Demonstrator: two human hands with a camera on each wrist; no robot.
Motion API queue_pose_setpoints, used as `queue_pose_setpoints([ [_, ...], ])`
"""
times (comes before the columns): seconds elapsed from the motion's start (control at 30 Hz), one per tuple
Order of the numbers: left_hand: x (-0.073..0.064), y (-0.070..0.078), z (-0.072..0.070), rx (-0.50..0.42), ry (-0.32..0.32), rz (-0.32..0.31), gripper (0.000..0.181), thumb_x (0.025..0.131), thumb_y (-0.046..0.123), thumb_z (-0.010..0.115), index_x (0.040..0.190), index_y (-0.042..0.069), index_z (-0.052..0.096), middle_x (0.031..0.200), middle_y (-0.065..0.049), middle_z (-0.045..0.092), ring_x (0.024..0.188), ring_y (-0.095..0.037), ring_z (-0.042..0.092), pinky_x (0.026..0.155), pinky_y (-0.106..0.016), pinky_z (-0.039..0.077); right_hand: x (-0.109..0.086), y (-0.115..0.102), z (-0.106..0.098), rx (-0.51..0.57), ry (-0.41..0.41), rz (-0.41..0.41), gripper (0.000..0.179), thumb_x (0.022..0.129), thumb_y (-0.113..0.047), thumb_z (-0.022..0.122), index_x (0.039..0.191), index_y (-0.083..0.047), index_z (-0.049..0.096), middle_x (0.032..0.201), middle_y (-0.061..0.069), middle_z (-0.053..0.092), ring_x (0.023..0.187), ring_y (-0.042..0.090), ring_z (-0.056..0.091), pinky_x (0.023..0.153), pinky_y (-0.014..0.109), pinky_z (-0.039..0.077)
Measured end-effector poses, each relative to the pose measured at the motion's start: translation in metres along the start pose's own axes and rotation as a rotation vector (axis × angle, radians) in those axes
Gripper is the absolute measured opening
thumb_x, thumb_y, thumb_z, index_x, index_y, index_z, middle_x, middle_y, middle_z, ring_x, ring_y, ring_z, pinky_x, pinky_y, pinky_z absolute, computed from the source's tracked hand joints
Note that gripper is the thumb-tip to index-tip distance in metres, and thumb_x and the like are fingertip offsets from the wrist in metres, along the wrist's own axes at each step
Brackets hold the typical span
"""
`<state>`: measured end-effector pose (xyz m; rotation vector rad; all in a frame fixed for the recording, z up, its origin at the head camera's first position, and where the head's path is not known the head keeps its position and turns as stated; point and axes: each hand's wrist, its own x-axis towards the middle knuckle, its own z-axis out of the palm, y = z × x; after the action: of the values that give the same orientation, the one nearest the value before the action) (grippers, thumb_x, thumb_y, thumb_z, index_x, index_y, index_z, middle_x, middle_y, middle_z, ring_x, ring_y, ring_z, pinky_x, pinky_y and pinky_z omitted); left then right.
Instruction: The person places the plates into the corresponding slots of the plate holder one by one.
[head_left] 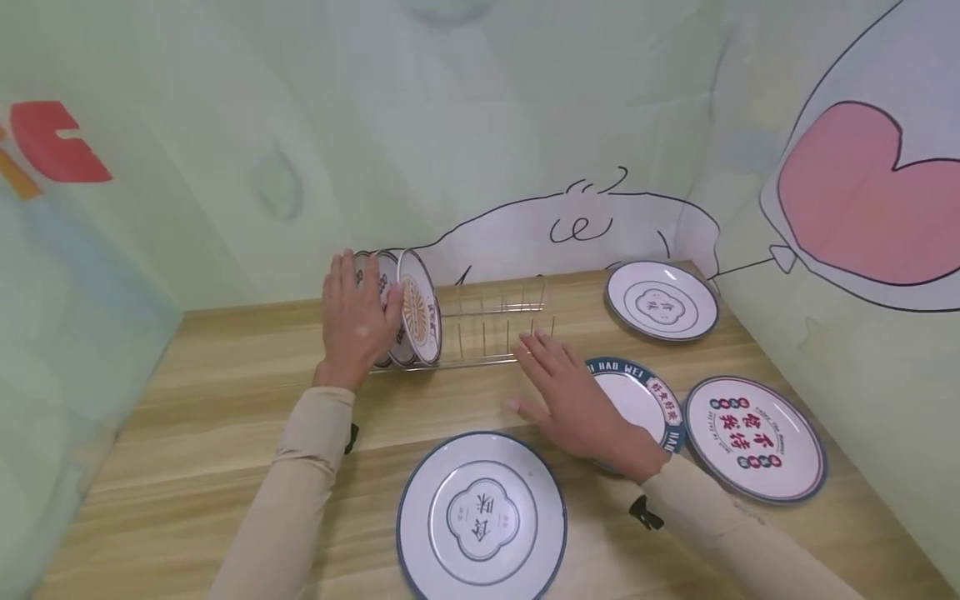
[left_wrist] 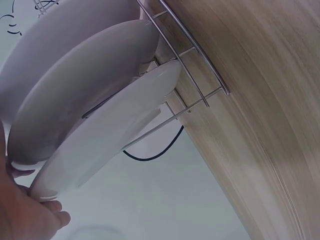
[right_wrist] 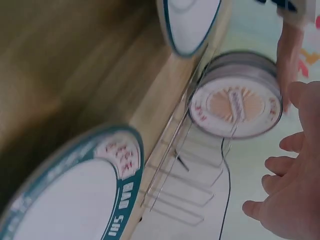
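Three plates lean in the left part of a wire dish rack (head_left: 480, 362), the rightmost showing an orange sunburst plate face (head_left: 422, 310). My left hand (head_left: 356, 329) is at their upper rims. In the left wrist view its fingertips (left_wrist: 57, 215) reach past the rim of the outermost plate (left_wrist: 107, 130), and another digit shows between that plate and its neighbour (left_wrist: 85, 80). Holding nothing, my right hand (head_left: 573, 404) hovers with fingers extended near the rack's right front, above a blue-rimmed plate (head_left: 637, 396) that it partly hides.
A white plate with a flower-shaped emblem (head_left: 480, 575) lies at the front centre. To the right are a plate with red lettering (head_left: 757, 437) and, farther back, another emblem plate (head_left: 660, 329). Printed cloth walls (head_left: 225, 167) border the wooden tabletop (head_left: 225, 433).
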<state>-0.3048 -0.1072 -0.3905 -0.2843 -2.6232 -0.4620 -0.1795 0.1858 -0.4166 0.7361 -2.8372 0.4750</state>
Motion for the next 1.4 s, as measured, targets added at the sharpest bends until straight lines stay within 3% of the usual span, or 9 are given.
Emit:
queue_pose_setpoints([
  [0.17,0.000,-0.001,0.001,-0.015,0.021,0.013,0.064,0.105,0.043,0.037,0.149,-0.003,0.036,0.158,-0.034,0.025,0.149,-0.049,0.021,0.123,-0.058,0.018,-0.022,-0.022,0.008,-0.056,-0.081,-0.137,0.069,0.098,-0.046,0.058,0.155,-0.012,0.037,0.166,0.010,0.025,0.155,0.032,0.019,0.124,0.055,0.019],
  [0.4,0.000,-0.003,0.005,-0.040,0.032,0.024,0.065,0.104,0.044,0.037,0.148,-0.004,0.037,0.157,-0.034,0.026,0.149,-0.050,0.022,0.123,-0.057,0.018,-0.048,-0.036,0.023,-0.018,-0.276,-0.252,0.071,0.098,-0.061,0.046,0.157,-0.024,0.032,0.167,0.003,0.023,0.157,0.024,0.013,0.125,0.053,0.016],
  [0.6,0.000,-0.001,0.003,-0.043,0.041,0.026,0.065,0.103,0.044,0.039,0.148,-0.004,0.038,0.157,-0.035,0.026,0.148,-0.050,0.023,0.123,-0.057,0.019,-0.062,-0.038,0.034,-0.005,-0.323,-0.373,0.075,0.097,-0.069,0.037,0.158,-0.026,0.030,0.167,0.002,0.026,0.156,0.023,0.017,0.124,0.052,0.021],
  [0.93,0.000,-0.001,0.004,-0.047,0.046,0.019,0.065,0.104,0.045,0.039,0.148,-0.003,0.038,0.157,-0.034,0.026,0.148,-0.050,0.023,0.123,-0.057,0.018,-0.077,-0.035,0.048,0.097,-0.503,-0.428,0.079,0.092,-0.075,0.040,0.158,-0.036,0.023,0.168,-0.003,0.020,0.156,0.022,0.019,0.122,0.056,0.023],
  [1.03,0.001,-0.001,0.004,-0.048,0.043,0.017,0.065,0.104,0.045,0.038,0.148,-0.003,0.038,0.158,-0.034,0.025,0.148,-0.050,0.023,0.123,-0.057,0.018,-0.081,-0.035,0.051,0.076,-0.513,-0.445,0.080,0.090,-0.077,0.041,0.158,-0.039,0.022,0.169,-0.004,0.018,0.156,0.022,0.018,0.122,0.057,0.023],
  [1.4,0.001,-0.001,0.004,-0.024,0.019,0.002,0.066,0.104,0.045,0.037,0.150,-0.002,0.037,0.159,-0.032,0.025,0.149,-0.048,0.021,0.123,-0.059,0.019,-0.088,-0.035,0.059,-0.051,-0.410,-0.513,0.085,0.087,-0.080,0.041,0.158,-0.036,0.023,0.168,0.000,0.019,0.155,0.025,0.020,0.121,0.055,0.027],
])
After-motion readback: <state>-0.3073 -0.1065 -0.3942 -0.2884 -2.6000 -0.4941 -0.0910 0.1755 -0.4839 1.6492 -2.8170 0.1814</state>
